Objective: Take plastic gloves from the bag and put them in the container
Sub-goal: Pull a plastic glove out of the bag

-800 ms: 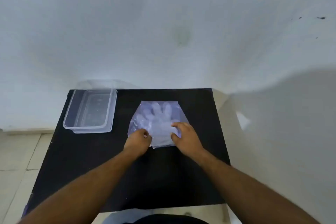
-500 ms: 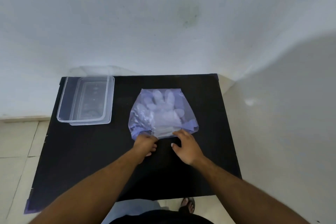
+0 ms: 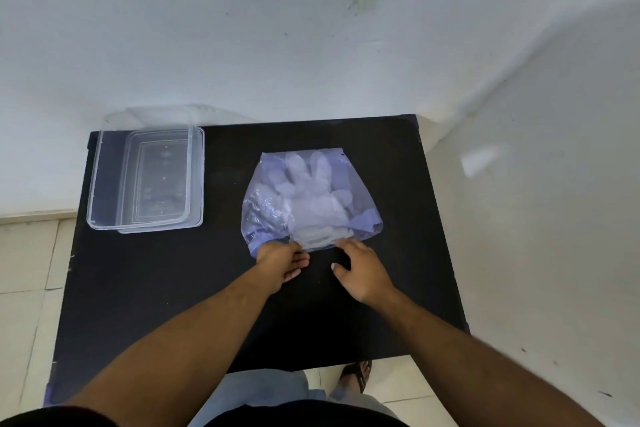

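Observation:
A clear bluish plastic bag lies flat on the black table, with its mouth toward me. Inside it a stack of see-through plastic gloves shows, fingers pointing away. My left hand pinches the bag's near edge at its left side. My right hand rests at the near edge to the right, fingers spread, touching the glove cuffs that stick out of the mouth. The clear rectangular container stands empty at the table's far left corner.
A white wall rises behind the table, and another wall stands close on the right. Tiled floor lies to the left. My legs and a sandalled foot are below the table's near edge.
Both hands have slid back from on top of the bag to its near edge. The bag's mouth has spread wider, and the camera view has tilted downward.

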